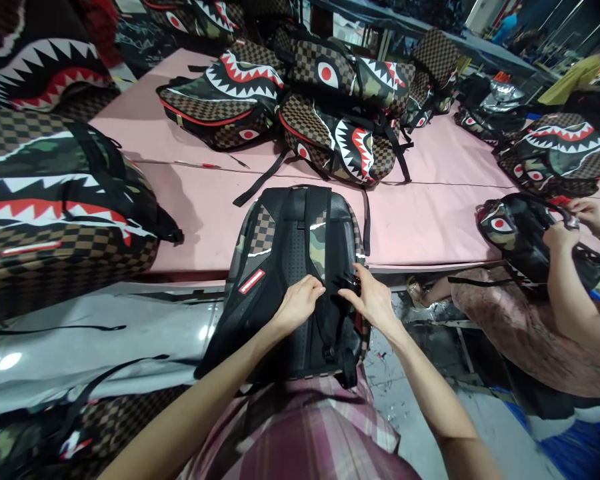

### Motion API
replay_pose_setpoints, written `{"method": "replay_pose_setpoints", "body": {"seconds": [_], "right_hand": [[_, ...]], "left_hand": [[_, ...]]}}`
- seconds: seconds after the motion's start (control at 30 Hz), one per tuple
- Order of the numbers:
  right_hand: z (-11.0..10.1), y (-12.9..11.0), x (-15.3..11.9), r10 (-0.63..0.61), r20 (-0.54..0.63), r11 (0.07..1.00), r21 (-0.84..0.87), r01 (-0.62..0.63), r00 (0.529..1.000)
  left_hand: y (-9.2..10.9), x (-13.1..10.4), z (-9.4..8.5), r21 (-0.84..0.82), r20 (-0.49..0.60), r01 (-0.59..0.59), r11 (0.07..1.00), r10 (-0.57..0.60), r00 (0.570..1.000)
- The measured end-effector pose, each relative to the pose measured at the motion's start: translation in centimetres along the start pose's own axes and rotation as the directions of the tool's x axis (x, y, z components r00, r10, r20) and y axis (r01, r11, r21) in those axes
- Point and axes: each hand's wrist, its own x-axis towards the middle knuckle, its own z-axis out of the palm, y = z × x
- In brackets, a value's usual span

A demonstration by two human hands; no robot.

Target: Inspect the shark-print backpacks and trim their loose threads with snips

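A black backpack (295,267) with checkered and camouflage panels leans on the pink table's front edge against my body, its back panel and shoulder straps facing up. My left hand (300,303) is closed, its fingertips pinched at the inner edge of the right-side shoulder strap (334,247). On that strap's other side is my right hand (373,297), with thumb and forefinger curved around a small dark, glossy thing (349,283). What that thing is, I cannot make out. My right hand's other fingers are partly hidden.
More shark-mouth backpacks (340,143) lie across the pink table (420,220), with a large one (65,213) at the left. At right, a co-worker's hands (563,233) hold a black backpack (523,233). Below left, another checkered backpack (120,420) lies by grey sheeting (80,353).
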Motion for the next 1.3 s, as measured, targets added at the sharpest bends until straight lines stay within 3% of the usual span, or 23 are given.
{"method": "replay_pose_setpoints", "body": {"seconds": [0.07, 0.17, 0.33, 0.43, 0.57, 0.7, 0.77, 0.83, 0.93, 1.0, 1.07, 1.13, 1.2, 1.3], "right_hand": [[-0.8, -0.4, -1.0, -0.125, 0.012, 0.972, -0.200, 0.125, 0.992], [-0.5, -1.0, -1.7, -0.246, 0.067, 0.895, -0.367, 0.253, 0.967], [0.7, -1.6, -1.2, -0.282, 0.102, 0.816, -0.498, 0.294, 0.954], [0.7, -1.8, -1.0, -0.261, 0.112, 0.827, -0.486, 0.282, 0.959], [-0.2, -0.9, -1.1, -0.159, 0.025, 0.924, -0.348, 0.158, 0.987], [-1.3, 1.3, -1.0, 0.081, -0.075, 0.997, -0.005, -0.082, 0.994], [-1.3, 2.1, -0.6, 0.193, -0.044, 0.967, 0.181, -0.182, 0.980], [-0.6, 2.1, 0.0, 0.224, 0.021, 0.924, 0.314, -0.219, 0.974], [1.4, 0.8, 0.9, 0.205, 0.116, 0.877, 0.420, -0.235, 0.972], [2.7, -0.5, 1.7, 0.202, 0.170, 0.840, 0.476, -0.260, 0.965], [3.3, -1.9, 3.0, 0.200, 0.185, 0.768, 0.580, -0.271, 0.962], [2.9, -2.7, 5.1, 0.230, 0.143, 0.632, 0.730, -0.260, 0.963], [1.7, -2.7, 8.1, 0.292, 0.115, 0.429, 0.872, -0.237, 0.949], [-0.3, -1.2, 12.9, 0.349, 0.228, 0.064, 0.962, -0.266, 0.909]], "left_hand": [[0.1, 0.2, 0.0, -0.056, 0.027, 0.043, 0.998, -0.041, 0.999], [0.2, 0.2, 0.1, -0.066, 0.026, 0.057, 0.996, -0.055, 0.998], [0.7, -0.2, 0.3, -0.064, 0.009, 0.055, 0.996, -0.055, 0.998], [1.1, -0.1, 0.4, -0.088, 0.007, 0.080, 0.993, -0.080, 0.997], [0.9, -0.3, -1.0, -0.149, 0.048, 0.102, 0.984, -0.096, 0.994], [0.0, -1.3, -5.2, -0.311, 0.169, 0.173, 0.934, -0.124, 0.978], [-0.3, -1.7, -7.4, -0.439, 0.095, 0.203, 0.875, -0.179, 0.979], [-0.4, -1.8, -9.1, -0.574, -0.042, 0.179, 0.799, -0.247, 0.968], [-0.6, -1.1, -10.6, -0.699, -0.226, 0.113, 0.706, -0.368, 0.902], [-0.9, -0.3, -11.5, -0.708, -0.307, 0.101, 0.699, -0.434, 0.847], [-1.3, 0.7, -12.4, -0.693, -0.326, 0.135, 0.708, -0.475, 0.817], [-1.9, 2.1, -13.3, -0.669, -0.334, 0.154, 0.727, -0.479, 0.812], [-2.8, 4.1, -14.0, -0.644, -0.360, 0.132, 0.754, -0.451, 0.817], [-4.4, 8.5, -14.8, -0.611, -0.400, 0.081, 0.788, -0.395, 0.827]]}}
